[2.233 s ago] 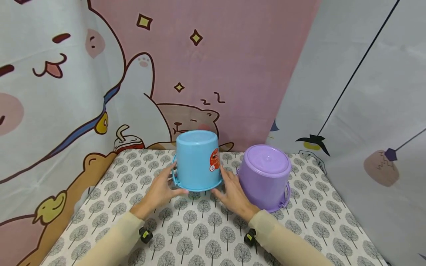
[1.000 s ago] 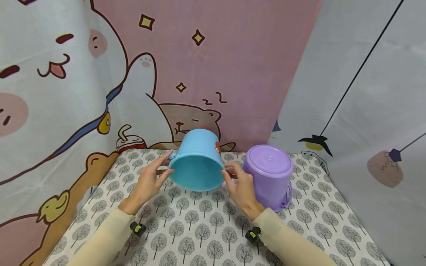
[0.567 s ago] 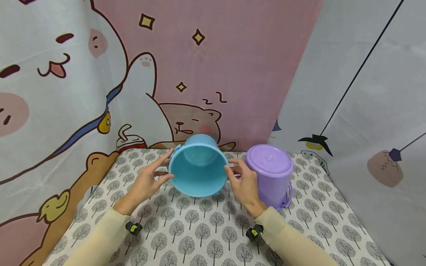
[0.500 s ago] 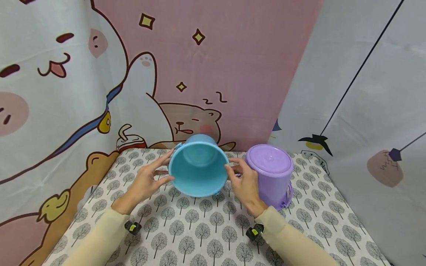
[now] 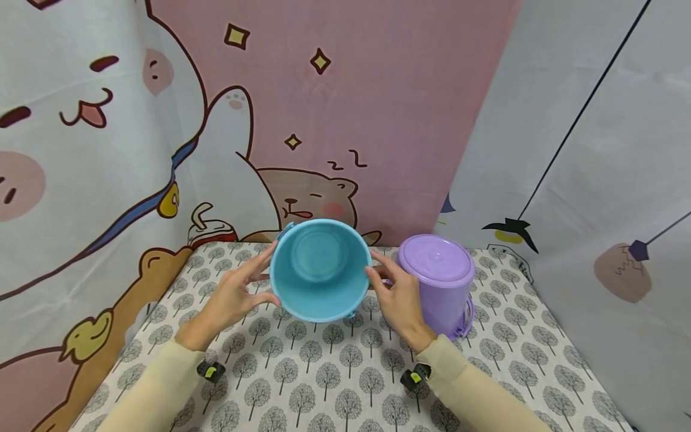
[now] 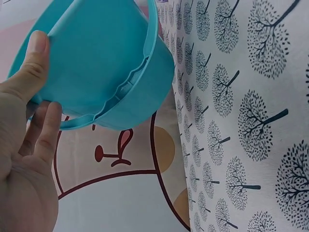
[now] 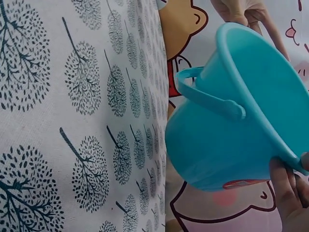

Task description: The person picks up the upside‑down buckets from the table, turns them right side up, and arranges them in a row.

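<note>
A light-blue plastic bucket (image 5: 321, 264) is tilted in the head view, its round mouth facing me and its inner base showing. At the left of the rim, my left hand (image 5: 233, 298) holds it, thumb at the front edge and fingers behind. My right hand (image 5: 399, 300) pinches the opposite side of the rim between thumb and fingers. The bucket's handle (image 7: 207, 99) hangs against the outer wall in the right wrist view, where part of a red sticker (image 7: 245, 183) also shows. In the left wrist view the left thumb (image 6: 35, 67) lies over the rim.
A purple bucket (image 5: 444, 306) stands upside down on the table just right of my right hand, its handle at its right side. A tree-patterned cloth (image 5: 302, 384) covers the table. Behind and beside it hangs a cartoon-printed curtain (image 5: 399, 108).
The blue bucket was upside down with its base up; both hands have tipped it so the mouth now faces me. The hands have spread slightly apart. The purple bucket stays in place.
</note>
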{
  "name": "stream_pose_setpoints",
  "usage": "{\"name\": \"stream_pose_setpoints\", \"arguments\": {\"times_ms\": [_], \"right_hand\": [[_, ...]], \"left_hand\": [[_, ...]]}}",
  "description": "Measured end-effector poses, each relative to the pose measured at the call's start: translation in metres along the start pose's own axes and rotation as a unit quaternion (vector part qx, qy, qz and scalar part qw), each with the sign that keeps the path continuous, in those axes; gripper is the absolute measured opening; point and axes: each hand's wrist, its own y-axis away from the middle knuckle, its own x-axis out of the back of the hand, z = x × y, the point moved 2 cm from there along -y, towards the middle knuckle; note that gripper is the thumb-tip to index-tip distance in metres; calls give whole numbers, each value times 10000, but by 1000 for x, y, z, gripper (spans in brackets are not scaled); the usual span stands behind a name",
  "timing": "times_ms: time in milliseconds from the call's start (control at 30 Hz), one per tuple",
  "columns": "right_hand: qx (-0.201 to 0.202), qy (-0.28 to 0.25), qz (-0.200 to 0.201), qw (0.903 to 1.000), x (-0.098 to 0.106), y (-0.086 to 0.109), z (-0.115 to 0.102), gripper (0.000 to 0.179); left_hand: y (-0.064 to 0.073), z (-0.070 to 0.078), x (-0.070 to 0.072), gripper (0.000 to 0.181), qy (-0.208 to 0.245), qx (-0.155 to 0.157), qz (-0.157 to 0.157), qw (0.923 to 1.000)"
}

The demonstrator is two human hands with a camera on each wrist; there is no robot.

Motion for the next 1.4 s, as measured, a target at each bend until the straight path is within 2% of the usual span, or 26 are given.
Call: {"name": "stream_pose_setpoints", "arguments": {"times_ms": [133,333,600,833,1000,1200,1400], "right_hand": [[240,31,-212,9995,-3,2,1,62],[429,-253,-569,9971,-7,2,-1,79],[214,-533,-1082,9925,-12,-1,-2,104],[99,-641,-1256,9900,-18,-8,0,123],[-138,-795,-1342,9877,-22,-14,2,126],[-418,-1174,-1386,9825,-29,-23,6,116],[-615,-1616,-1527,9730,-38,-33,10,111]], "left_hand": [[2,-2,2,126,95,259,78,9996],[4,-3,4,129,78,713,132,9973],[6,2,5,123,-15,1288,281,9913],[7,7,1,115,-119,1675,538,9843],[6,9,-2,111,-199,1838,735,9800],[5,9,-3,109,-50,2042,938,9744],[4,10,0,108,-475,2233,1217,9660]]}}
